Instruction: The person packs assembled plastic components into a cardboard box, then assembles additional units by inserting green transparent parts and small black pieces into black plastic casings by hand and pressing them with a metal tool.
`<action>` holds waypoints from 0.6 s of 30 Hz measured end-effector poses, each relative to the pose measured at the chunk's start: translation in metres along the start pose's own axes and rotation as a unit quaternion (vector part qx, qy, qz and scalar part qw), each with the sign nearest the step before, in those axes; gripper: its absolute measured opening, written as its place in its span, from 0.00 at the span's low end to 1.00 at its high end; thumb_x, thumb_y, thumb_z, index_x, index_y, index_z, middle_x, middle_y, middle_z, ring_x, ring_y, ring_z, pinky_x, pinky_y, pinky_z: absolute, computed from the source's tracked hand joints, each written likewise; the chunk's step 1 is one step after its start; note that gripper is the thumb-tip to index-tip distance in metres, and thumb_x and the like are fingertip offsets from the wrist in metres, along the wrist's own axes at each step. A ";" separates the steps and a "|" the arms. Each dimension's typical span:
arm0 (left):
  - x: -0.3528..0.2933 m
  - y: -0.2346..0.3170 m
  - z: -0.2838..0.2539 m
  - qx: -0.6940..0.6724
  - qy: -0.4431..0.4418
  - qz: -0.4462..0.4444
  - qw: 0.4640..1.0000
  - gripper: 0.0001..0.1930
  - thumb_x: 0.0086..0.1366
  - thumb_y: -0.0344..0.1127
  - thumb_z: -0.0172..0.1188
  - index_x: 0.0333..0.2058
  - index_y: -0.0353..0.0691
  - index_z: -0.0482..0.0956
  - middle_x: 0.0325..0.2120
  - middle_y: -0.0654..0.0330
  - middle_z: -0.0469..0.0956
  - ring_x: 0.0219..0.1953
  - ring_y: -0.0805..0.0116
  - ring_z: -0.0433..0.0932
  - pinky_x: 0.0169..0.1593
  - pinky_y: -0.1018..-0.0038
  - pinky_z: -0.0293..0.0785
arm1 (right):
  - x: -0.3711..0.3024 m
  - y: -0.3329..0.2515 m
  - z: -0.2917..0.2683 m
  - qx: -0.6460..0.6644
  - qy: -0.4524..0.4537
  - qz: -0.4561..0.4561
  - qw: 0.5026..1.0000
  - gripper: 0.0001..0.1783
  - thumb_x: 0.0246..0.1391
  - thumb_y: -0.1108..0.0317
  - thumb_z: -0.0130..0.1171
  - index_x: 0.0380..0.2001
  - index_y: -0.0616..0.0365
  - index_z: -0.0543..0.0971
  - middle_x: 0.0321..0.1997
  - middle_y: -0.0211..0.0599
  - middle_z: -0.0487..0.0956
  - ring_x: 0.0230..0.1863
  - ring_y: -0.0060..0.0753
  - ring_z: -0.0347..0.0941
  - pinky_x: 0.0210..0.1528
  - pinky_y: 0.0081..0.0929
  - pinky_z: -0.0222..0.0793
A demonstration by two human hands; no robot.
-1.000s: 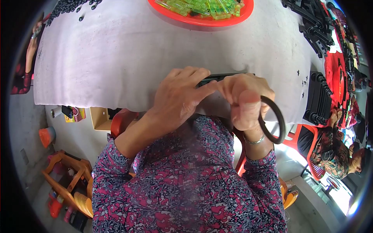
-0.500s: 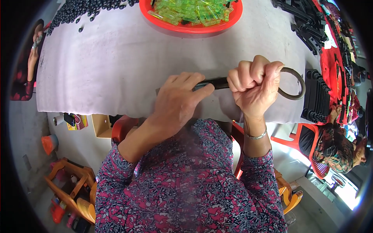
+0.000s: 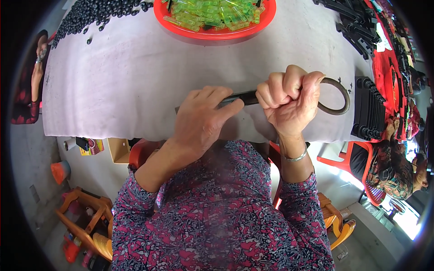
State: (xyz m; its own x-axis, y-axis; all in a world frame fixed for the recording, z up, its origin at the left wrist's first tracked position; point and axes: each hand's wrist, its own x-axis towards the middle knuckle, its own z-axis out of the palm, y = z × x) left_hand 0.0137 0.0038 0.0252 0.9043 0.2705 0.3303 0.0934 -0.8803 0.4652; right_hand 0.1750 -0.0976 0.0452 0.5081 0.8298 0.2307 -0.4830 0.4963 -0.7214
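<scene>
My right hand [image 3: 289, 101] is closed in a fist around a dark bar-shaped piece [image 3: 248, 97], palm side up. A dark ring [image 3: 346, 97], perhaps metal, sticks out from the thumb side of that fist; whether ring and bar are one piece is hidden by the fingers. My left hand [image 3: 201, 119] lies over the bar's other end, fingers and thumb closed about it. A narrow tip of the bar shows left of those fingers. Both hands are above the cloth-covered table [image 3: 122, 86], close to its near edge.
A red basin [image 3: 217, 41] of clear green plastic pieces [image 3: 221, 13] stands at the far side. Small black round parts [image 3: 92, 16] lie far left. Long black parts [image 3: 357, 27] lie far right, with a black stack [image 3: 368, 108] nearer. Another person [image 3: 393, 174] sits at right.
The whole view has shifted slightly, so the basin sits a little further left and lower. Both hands keep their hold, with little visible movement.
</scene>
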 end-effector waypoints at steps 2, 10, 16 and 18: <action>0.001 0.000 0.000 -0.004 0.001 0.001 1.000 0.16 0.54 0.27 0.57 0.43 0.49 0.81 0.41 0.62 0.77 0.45 0.61 0.77 0.45 0.65 0.71 | 0.000 -0.001 -0.002 0.003 -0.017 0.004 1.000 0.32 0.71 0.42 0.41 0.17 0.52 0.57 0.16 0.23 0.53 0.18 0.20 0.44 0.19 0.23 0.41; 0.000 -0.002 0.001 -0.009 0.002 0.005 1.000 0.17 0.55 0.27 0.57 0.44 0.50 0.80 0.42 0.62 0.77 0.45 0.60 0.77 0.45 0.65 0.70 | 0.000 -0.002 -0.003 -0.070 -0.030 0.001 0.997 0.32 0.69 0.35 0.37 0.20 0.49 0.57 0.16 0.21 0.52 0.16 0.19 0.41 0.19 0.21 0.40; 0.001 -0.002 0.000 -0.010 -0.009 -0.001 1.000 0.17 0.55 0.27 0.57 0.44 0.50 0.80 0.42 0.63 0.76 0.46 0.61 0.76 0.46 0.65 0.70 | 0.000 0.000 -0.001 -0.063 -0.018 0.001 0.998 0.33 0.69 0.35 0.37 0.20 0.49 0.57 0.16 0.21 0.52 0.16 0.19 0.41 0.19 0.22 0.41; 0.000 -0.002 0.001 -0.009 -0.012 -0.001 1.000 0.17 0.55 0.27 0.57 0.45 0.50 0.79 0.42 0.63 0.76 0.46 0.61 0.76 0.46 0.65 0.70 | 0.000 0.000 0.001 -0.066 -0.019 -0.001 0.998 0.33 0.69 0.35 0.38 0.20 0.49 0.57 0.16 0.21 0.52 0.16 0.19 0.41 0.19 0.22 0.41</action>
State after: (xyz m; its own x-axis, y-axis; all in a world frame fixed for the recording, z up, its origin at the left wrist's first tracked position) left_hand 0.0142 0.0055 0.0235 0.9135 0.2630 0.3103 0.0881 -0.8727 0.4803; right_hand 0.1742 -0.0972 0.0458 0.4814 0.8385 0.2551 -0.3827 0.4630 -0.7995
